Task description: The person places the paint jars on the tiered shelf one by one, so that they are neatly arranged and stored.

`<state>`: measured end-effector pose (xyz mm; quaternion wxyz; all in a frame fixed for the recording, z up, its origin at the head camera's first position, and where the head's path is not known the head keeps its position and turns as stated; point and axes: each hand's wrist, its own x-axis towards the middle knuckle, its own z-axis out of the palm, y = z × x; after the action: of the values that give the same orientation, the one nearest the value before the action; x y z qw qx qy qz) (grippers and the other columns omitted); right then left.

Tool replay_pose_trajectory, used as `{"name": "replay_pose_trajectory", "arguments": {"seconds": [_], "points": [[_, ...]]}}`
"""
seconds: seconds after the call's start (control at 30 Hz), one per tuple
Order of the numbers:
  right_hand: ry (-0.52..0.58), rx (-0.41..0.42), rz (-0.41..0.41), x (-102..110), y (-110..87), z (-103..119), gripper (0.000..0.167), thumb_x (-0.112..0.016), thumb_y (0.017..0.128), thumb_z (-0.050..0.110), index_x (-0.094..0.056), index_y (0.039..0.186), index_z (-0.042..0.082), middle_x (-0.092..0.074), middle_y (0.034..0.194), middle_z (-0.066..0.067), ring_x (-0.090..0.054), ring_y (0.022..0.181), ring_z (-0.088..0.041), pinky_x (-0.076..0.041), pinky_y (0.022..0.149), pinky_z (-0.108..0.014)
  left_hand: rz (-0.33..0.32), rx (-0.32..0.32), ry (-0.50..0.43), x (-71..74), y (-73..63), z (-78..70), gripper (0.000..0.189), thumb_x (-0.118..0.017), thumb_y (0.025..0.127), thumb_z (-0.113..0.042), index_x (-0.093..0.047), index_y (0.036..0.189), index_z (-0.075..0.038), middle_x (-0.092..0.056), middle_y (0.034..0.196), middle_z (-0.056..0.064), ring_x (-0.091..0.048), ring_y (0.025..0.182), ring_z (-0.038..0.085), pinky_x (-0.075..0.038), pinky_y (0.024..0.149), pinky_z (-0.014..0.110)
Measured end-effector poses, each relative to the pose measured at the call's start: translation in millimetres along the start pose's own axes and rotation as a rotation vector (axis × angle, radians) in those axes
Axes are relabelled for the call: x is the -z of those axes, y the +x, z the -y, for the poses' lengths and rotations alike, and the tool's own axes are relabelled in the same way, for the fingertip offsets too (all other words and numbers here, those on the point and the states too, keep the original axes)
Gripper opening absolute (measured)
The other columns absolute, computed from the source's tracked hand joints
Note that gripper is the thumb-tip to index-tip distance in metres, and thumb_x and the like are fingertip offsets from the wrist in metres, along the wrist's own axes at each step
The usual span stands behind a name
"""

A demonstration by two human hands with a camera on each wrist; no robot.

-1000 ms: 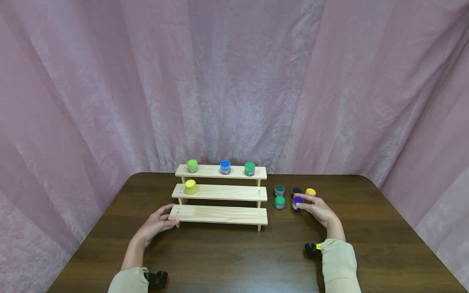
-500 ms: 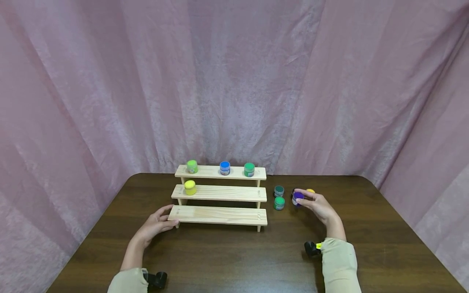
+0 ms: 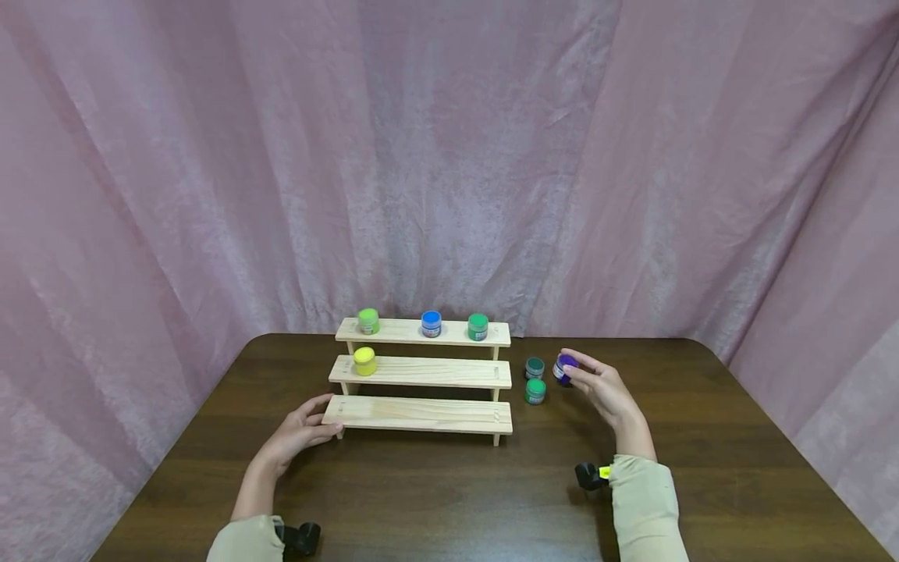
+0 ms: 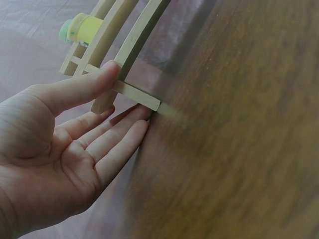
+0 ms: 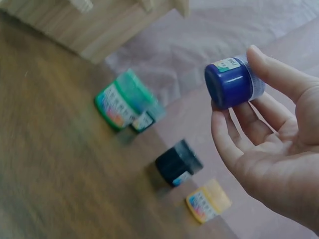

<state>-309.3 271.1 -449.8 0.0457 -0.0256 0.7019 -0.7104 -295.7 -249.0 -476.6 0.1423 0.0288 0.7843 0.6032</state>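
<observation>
Btwn R thumb (image 5: 274,72) & fingers (image 5: 223,139) sits purple jar (image 5: 232,85).

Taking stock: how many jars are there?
9 jars: lime, blue, green on top shelf; yellow on middle; dark-green, second green, black, amber on table; purple in right hand.

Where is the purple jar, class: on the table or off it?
Off it. In the right wrist view, the right hand holds the purple jar up, with curtain showing between it and the table.
</observation>
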Motion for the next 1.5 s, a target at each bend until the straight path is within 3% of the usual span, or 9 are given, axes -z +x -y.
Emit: {"name": "replay_pose_trajectory", "arguments": {"seconds": [0.13, 0.3, 0.6, 0.93, 1.23, 1.5], "points": [[0.079, 0.017, -0.026, -4, 0.2, 6, 0.039, -0.061, 0.097, 0.02, -0.057, 0.136, 0.022, -0.035, 0.148, -0.013, -0.057, 0.108, 0.008, -0.047, 0.093, -0.009, -0.008, 0.001, 0.008, 0.9, -0.8, 0.0, 0.077, -0.067, 0.091, -0.013, -0.022, 0.152, 0.0, -0.057, 0.132, 0.028, -0.065, 0.094, 0.01, -0.053, 0.088, 0.024], [0.112, 0.036, -0.031, -11, 1.3, 13, 0.029, -0.062, 0.096, 0.018, -0.064, 0.123, 0.029, -0.047, 0.128, 0.004, -0.058, 0.108, 0.003, -0.048, 0.093, -0.011, -0.007, 0.0, 0.005, 1.0, -1.1, 0.5, 0.077, -0.068, 0.091, -0.013, -0.022, 0.152, 0.0, -0.054, 0.134, 0.03, -0.065, 0.095, 0.01, -0.053, 0.089, 0.025], [0.03, 0.084, -0.034, -33, 4.0, 31, 0.03, -0.063, 0.095, 0.016, -0.063, 0.124, 0.023, -0.057, 0.11, 0.01, -0.059, 0.101, -0.001, -0.049, 0.091, -0.014, -0.011, 0.007, -0.003, -3.0, 0.7, -0.9, 0.077, -0.067, 0.091, -0.013, -0.022, 0.152, 0.0, -0.055, 0.133, 0.03, -0.065, 0.096, 0.012, -0.054, 0.092, 0.028], [-0.013, 0.109, 0.017, -58, 8.8, 50, 0.055, -0.063, 0.095, 0.015, -0.044, 0.142, -0.004, -0.062, 0.103, 0.012, -0.061, 0.097, -0.001, -0.049, 0.091, -0.015, 0.002, -0.009, -0.012, -4.3, 2.3, -0.4, 0.077, -0.066, 0.091, -0.012, -0.021, 0.152, 0.002, -0.053, 0.135, 0.033, -0.066, 0.098, 0.014, -0.054, 0.095, 0.033], [-0.065, 0.114, 0.021, -84, 13.0, 61, 0.055, -0.064, 0.095, 0.018, -0.045, 0.143, -0.001, -0.06, 0.105, 0.011, -0.06, 0.097, -0.003, -0.049, 0.092, -0.018, 0.005, -0.012, -0.009, -2.3, 0.9, 0.6, 0.076, -0.066, 0.092, -0.012, -0.021, 0.152, 0.002, -0.056, 0.132, 0.03, -0.066, 0.094, 0.011, -0.054, 0.091, 0.029], [-0.089, 0.121, 0.069, -118, 20.9, 68, 0.051, -0.066, 0.093, 0.019, -0.051, 0.14, 0.006, -0.061, 0.103, 0.009, -0.06, 0.097, -0.006, -0.043, 0.107, -0.039, -0.017, 0.001, -0.007, -1.4, -3.2, -0.1, 0.077, -0.067, 0.091, -0.011, -0.023, 0.151, 0.002, -0.053, 0.135, 0.032, -0.066, 0.097, 0.013, -0.055, 0.093, 0.03]]}}
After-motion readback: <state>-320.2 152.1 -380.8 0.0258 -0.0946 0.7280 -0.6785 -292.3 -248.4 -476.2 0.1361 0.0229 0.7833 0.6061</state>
